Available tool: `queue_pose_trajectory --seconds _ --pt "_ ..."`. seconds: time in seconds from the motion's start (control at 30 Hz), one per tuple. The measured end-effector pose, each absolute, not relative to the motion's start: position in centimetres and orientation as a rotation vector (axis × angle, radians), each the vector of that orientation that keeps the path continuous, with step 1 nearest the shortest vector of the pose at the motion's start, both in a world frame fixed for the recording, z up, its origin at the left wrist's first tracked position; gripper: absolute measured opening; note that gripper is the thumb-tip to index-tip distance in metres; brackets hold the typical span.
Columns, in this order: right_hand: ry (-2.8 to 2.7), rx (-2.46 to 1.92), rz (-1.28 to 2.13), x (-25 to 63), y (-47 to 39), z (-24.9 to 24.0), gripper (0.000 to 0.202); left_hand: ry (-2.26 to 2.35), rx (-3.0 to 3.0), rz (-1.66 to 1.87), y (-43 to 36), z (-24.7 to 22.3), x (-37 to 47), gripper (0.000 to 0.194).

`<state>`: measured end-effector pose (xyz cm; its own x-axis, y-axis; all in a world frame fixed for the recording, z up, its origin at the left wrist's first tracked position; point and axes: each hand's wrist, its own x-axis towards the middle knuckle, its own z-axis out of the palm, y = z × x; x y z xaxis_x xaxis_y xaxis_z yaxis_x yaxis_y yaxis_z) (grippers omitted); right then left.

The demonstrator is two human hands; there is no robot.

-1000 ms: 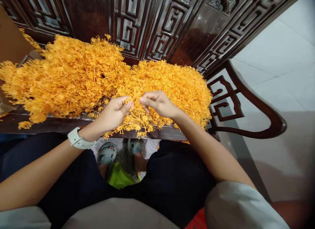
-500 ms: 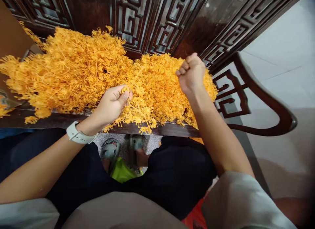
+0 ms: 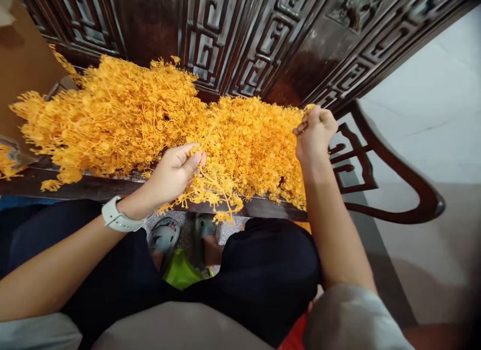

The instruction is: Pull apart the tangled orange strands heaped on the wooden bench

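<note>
A long heap of orange-yellow plastic flower sprigs point(image 3: 124, 114) lies along the dark wooden bench. My left hand point(image 3: 176, 172), with a pale watch point(image 3: 122, 209) on its wrist, pinches a branched yellow sprig point(image 3: 216, 182) between thumb and fingers at the heap's front. The sprig's loose end hangs over the bench edge. Over the right end of the heap, my right hand point(image 3: 317, 132) is raised with its fingers curled closed. A bit of yellow shows at its fingertips; whether it is gripped there I cannot make out.
The bench's carved backrest point(image 3: 263, 39) rises behind the heap, and its curved armrest point(image 3: 406, 174) is at the right. A brown cardboard box point(image 3: 30, 64) stands at the left. Below the bench edge are my knees, grey clogs point(image 3: 165, 234) and something bright green point(image 3: 182, 270).
My right hand has moved right and slightly down in the view, still closed. My left hand keeps its pinch on the sprig. The whole view has shifted a little.
</note>
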<state>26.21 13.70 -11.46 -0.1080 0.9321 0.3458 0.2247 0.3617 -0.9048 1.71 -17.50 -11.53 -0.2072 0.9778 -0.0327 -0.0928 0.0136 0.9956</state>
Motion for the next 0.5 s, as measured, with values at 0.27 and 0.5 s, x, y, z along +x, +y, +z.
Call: queue_pose_trajectory --seconds 0.27,0.5 --pt "-1.988 -1.032 0.487 24.1 10.3 -13.2 0.042 1.466 0.927 1.447 -16.3 -12.2 1.5 0.02" --pt "-2.028 -1.024 0.483 24.1 10.7 -12.6 0.036 1.474 0.999 1.427 -16.3 -12.9 1.5 0.02"
